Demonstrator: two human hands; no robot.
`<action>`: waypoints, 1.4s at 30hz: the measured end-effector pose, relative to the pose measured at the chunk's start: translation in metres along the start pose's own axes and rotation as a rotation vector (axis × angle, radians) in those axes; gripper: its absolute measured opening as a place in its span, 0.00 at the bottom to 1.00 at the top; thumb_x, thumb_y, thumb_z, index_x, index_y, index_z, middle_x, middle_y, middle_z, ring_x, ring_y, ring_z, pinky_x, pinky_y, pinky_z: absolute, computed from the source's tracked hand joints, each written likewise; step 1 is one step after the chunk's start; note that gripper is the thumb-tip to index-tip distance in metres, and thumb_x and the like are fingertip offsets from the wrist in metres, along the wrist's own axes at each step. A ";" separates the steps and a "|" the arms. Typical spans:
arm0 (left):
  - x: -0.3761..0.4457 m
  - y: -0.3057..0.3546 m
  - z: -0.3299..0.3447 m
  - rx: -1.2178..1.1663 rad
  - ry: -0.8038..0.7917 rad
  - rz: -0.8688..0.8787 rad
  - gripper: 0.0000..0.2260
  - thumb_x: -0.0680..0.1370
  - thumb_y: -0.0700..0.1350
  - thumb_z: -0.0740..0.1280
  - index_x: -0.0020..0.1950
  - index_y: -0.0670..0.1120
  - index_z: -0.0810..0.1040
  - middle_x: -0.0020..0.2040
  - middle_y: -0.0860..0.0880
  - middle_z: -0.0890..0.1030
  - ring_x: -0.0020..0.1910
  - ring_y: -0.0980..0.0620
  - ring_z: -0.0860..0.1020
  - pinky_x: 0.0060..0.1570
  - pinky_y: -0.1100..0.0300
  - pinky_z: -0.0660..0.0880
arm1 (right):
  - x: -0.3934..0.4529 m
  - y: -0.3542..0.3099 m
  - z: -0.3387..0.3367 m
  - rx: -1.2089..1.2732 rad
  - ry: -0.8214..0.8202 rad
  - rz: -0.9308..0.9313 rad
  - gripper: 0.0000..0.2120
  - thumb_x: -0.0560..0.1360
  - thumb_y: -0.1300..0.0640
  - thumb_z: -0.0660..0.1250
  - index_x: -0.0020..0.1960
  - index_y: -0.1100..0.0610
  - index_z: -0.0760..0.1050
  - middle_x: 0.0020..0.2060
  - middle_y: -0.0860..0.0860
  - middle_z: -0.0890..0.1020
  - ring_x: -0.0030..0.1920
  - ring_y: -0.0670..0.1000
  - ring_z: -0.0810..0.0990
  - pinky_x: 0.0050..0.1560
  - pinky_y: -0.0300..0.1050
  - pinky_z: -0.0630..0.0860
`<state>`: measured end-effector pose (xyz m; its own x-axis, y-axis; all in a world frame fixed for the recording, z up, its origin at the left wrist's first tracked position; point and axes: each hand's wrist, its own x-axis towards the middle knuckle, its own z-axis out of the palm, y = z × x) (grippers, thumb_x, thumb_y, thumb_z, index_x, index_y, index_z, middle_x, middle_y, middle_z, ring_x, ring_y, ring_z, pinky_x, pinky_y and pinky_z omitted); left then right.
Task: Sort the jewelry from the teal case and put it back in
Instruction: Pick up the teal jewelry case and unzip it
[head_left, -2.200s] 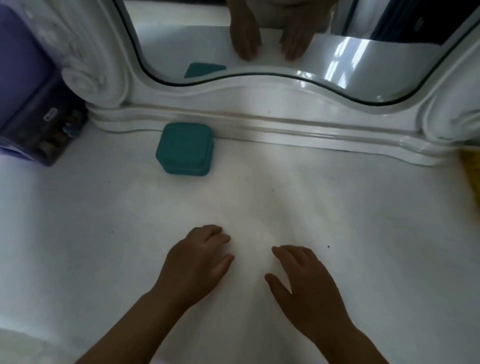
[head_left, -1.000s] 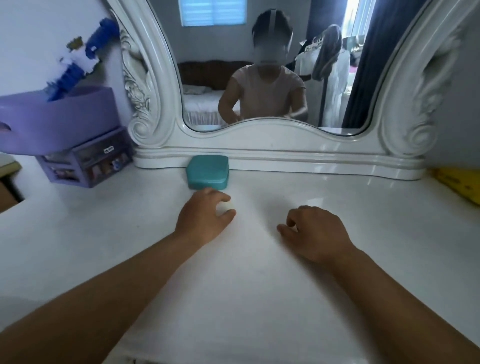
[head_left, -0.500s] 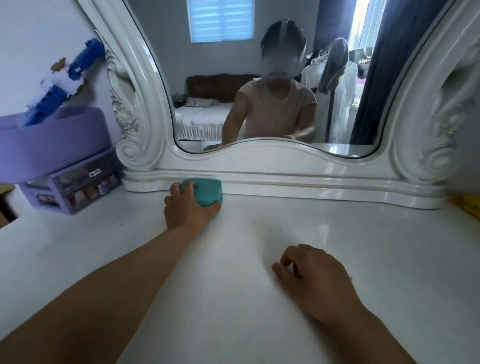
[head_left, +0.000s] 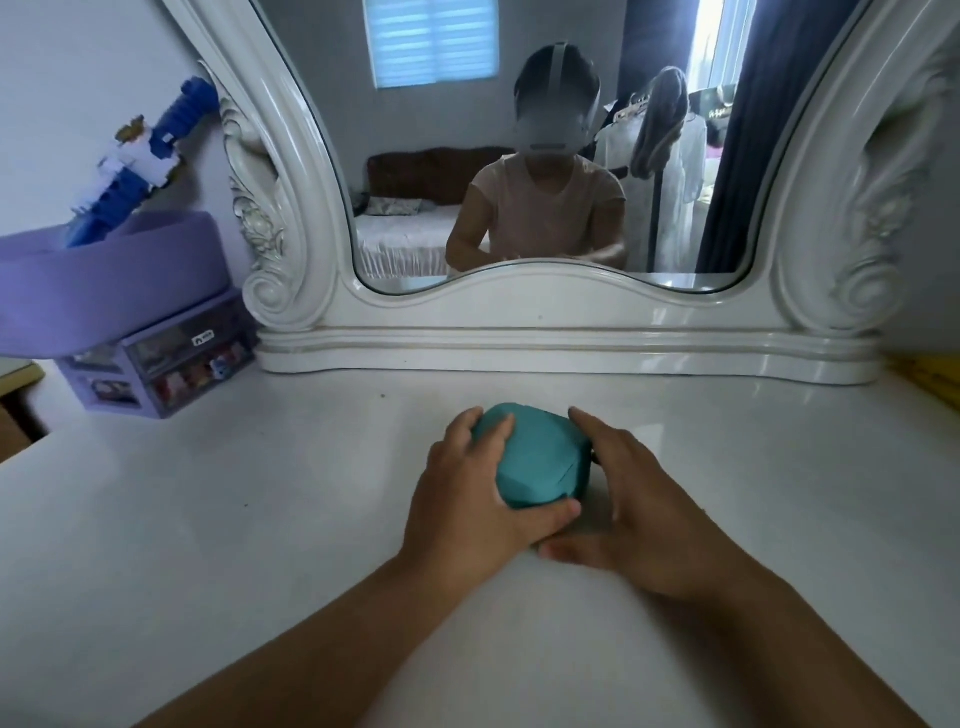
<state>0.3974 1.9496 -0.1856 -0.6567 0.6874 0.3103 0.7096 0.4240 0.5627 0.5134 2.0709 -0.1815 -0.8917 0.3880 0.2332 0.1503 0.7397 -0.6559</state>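
Small rounded teal case (head_left: 537, 460) at table centre, lid closed, clamped between left hand (head_left: 462, 499) at 9 o'clock and right hand (head_left: 639, 499) at 3 o'clock; no jewelry out, so opening, sorting and returning all remain.

The teal case (head_left: 537, 457), rounded and closed, sits turned corner-on upon the white bench (head_left: 260, 519), held on both sides.

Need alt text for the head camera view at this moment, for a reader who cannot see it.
Two bare hands, left hand and right hand, grip a closed, rounded teal jewelry case on a glossy white vanity top. Behind it stands an ornate white-framed mirror; a purple drawer organizer sits at left.
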 end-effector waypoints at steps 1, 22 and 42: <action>-0.003 0.000 0.001 -0.005 -0.008 0.006 0.44 0.61 0.68 0.70 0.73 0.55 0.59 0.74 0.54 0.57 0.70 0.54 0.60 0.64 0.61 0.63 | -0.002 0.002 0.000 0.006 -0.021 -0.001 0.54 0.58 0.42 0.77 0.73 0.42 0.46 0.63 0.38 0.62 0.64 0.39 0.62 0.60 0.33 0.60; 0.035 -0.042 -0.009 -0.583 -0.426 -0.046 0.24 0.76 0.29 0.53 0.52 0.55 0.81 0.51 0.49 0.84 0.52 0.46 0.80 0.56 0.52 0.76 | -0.003 0.005 -0.018 0.333 -0.293 0.117 0.54 0.54 0.55 0.80 0.66 0.28 0.51 0.61 0.34 0.65 0.61 0.35 0.68 0.59 0.35 0.72; 0.033 -0.048 -0.012 -0.145 -0.284 0.223 0.11 0.72 0.29 0.56 0.46 0.39 0.75 0.43 0.44 0.80 0.44 0.45 0.77 0.47 0.50 0.74 | -0.007 -0.001 -0.013 0.364 -0.307 0.095 0.54 0.52 0.53 0.79 0.65 0.26 0.52 0.61 0.34 0.65 0.60 0.34 0.69 0.55 0.36 0.76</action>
<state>0.3384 1.9443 -0.1932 -0.3793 0.8976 0.2245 0.7700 0.1717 0.6145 0.5253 2.0746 -0.1730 -0.9742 0.2240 -0.0268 0.1272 0.4475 -0.8852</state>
